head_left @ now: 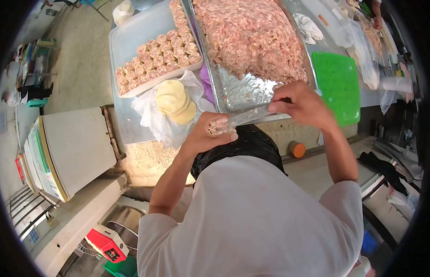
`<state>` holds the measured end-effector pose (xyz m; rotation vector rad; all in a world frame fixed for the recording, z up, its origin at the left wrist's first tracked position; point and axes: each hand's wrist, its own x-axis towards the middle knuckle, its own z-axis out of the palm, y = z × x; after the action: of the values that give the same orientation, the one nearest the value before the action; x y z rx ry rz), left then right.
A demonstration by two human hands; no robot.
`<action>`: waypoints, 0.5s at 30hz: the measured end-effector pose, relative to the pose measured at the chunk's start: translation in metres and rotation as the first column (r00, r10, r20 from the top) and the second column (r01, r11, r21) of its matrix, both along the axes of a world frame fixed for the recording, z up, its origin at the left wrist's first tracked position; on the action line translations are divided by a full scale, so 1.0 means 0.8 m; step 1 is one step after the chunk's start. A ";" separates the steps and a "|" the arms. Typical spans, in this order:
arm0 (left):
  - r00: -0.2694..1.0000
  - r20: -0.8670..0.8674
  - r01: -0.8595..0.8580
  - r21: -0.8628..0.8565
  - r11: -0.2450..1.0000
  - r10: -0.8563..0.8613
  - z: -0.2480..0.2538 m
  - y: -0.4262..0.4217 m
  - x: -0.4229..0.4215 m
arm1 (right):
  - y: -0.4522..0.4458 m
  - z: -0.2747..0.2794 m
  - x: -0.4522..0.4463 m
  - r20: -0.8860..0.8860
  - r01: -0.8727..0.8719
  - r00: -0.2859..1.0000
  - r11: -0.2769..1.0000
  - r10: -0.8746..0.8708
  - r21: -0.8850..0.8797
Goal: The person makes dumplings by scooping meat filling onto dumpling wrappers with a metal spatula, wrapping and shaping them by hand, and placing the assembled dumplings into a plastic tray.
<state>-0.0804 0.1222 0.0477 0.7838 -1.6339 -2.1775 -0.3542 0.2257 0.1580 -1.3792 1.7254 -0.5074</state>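
Note:
My left hand [201, 137] is closed around a small meat dumpling [218, 126], filling facing up, at the near edge of the table. In my right hand [303, 104] is a flat spatula [248, 115], gripped by one end; its other end reaches to the dumpling. Just beyond both hands lies a large metal tray [240, 96] heaped with minced meat [256, 39]. Round yellow dumpling wrappers [171, 97] are piled on a white plastic bag [148, 108] left of my left hand. Rows of filled dumplings [157, 56] fill part of a clear plastic container [132, 39] behind the wrappers.
A green board [335, 85] lies right of the metal tray, with a white cloth [308, 28] behind it. Another person's hand [377, 21] shows at the far right. An orange round object [296, 149] is below the table edge. A white cabinet [81, 147] stands left.

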 end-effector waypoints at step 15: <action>0.997 -0.083 -0.031 -0.449 0.893 -0.007 0.032 -0.011 -0.018 | 0.008 -0.023 0.026 0.158 0.093 0.983 0.996 -0.090 -0.009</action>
<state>-0.0946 0.1134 0.0731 0.5536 -1.9743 -1.6875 -0.3333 0.2324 0.1397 -1.2408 1.6643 -0.6656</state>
